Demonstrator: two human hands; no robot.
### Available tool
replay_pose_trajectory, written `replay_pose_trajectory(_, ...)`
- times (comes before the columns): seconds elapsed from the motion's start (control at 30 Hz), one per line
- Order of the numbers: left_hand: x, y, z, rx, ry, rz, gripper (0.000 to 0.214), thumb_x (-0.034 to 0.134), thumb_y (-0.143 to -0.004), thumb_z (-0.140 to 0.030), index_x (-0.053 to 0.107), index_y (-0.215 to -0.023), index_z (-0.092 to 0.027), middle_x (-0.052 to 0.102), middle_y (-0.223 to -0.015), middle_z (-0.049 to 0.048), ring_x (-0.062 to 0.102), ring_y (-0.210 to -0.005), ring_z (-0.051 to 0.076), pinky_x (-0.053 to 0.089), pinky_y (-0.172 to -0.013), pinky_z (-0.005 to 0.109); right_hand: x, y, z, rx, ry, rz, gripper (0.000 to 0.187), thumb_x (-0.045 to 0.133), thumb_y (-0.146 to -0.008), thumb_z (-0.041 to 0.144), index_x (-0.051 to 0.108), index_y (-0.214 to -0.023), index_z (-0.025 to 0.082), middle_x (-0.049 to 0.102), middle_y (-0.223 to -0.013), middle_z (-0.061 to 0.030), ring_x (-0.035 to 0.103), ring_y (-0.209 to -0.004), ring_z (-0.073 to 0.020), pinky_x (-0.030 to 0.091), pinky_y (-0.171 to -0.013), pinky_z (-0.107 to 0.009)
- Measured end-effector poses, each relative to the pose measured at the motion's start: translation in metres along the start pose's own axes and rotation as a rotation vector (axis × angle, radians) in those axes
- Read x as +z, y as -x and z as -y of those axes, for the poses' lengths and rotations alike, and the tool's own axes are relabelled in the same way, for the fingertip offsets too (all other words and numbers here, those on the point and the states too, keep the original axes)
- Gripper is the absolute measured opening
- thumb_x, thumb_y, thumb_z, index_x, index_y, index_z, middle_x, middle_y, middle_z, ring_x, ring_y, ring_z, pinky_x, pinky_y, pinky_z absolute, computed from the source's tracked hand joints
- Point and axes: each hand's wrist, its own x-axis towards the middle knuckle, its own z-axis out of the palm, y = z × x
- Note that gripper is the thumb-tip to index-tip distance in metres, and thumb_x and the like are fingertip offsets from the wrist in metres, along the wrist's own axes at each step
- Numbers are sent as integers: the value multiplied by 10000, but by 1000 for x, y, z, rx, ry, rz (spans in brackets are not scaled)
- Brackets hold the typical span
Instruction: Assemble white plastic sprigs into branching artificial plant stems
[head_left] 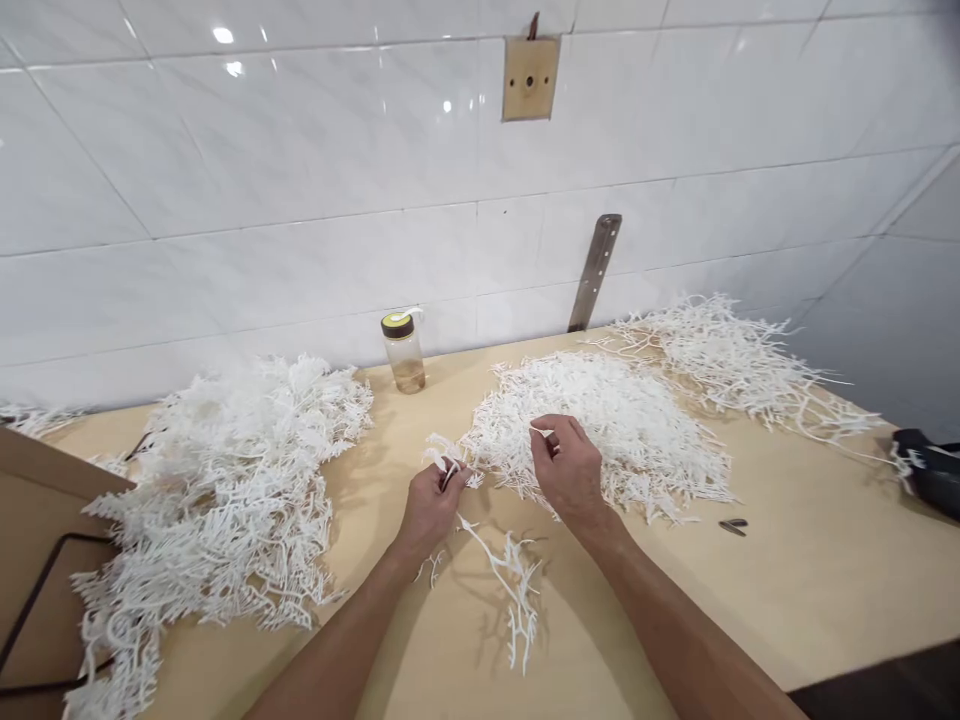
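My left hand (433,508) is closed on a white branching sprig, whose frilly end pokes up past the fingertips. Below that hand a longer white branched strand (512,580) trails toward the table's front; whether it joins the held sprig I cannot tell. My right hand (568,465) hovers over the near left part of the middle pile of small white sprigs (637,420). Its thumb and forefinger are drawn together, and anything between them is too small to make out. Small loose white bits (433,568) lie by my left wrist.
A large pile of white branched pieces (247,480) covers the left side, beside a brown box (52,500). Behind stands a lidded jar (405,360). More long strands (720,350) lie back right. Small dark metal snips (733,526) and a black object (930,470) are at right.
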Motion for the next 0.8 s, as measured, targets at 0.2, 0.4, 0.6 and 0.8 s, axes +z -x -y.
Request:
replay_pose_trajectory(0.2, 2, 5, 0, 40, -63, -8, 307, 617, -824, -426, 674, -770, -130, 571, -609, -21, 482, -575, 110, 361, -556, 215, 5, 7, 15, 96, -132, 319, 224, 517, -930, 337, 672, -864, 189, 679, -763, -43, 574, -591, -145, 464, -599, -277)
replay_pose_trajectory(0.4, 1, 7, -7, 84, -119, -41, 291, 590, -845, -388, 711, -841, -123, 715, -755, 46, 617, -701, 170, 447, -636, 239, 18, 19, 24, 305, -334, 612, 220, 628, -854, 393, 718, -897, 197, 729, -801, -24, 635, -676, -154, 483, -620, -257)
replay_pose_trajectory(0.6, 2, 1, -2, 68, -100, -56, 340, 633, -800, -446, 717, -836, -118, 719, -724, 49, 637, -692, 191, 472, -621, 246, 22, 22, 24, 349, -374, 646, 120, 661, -811, 290, 733, -826, 194, 716, -747, -6, 620, -659, -133, 463, -597, -230)
replay_pose_trajectory(0.8, 0, -3, 2, 45, -121, -47, 338, 659, -755, -461, 716, -797, -131, 749, -779, 70, 684, -763, 238, 509, -659, 268, 19, 21, 29, 362, -347, 664, 118, 699, -784, 305, 741, -814, 199, 706, -737, -1, 619, -680, -132, 455, -615, -227)
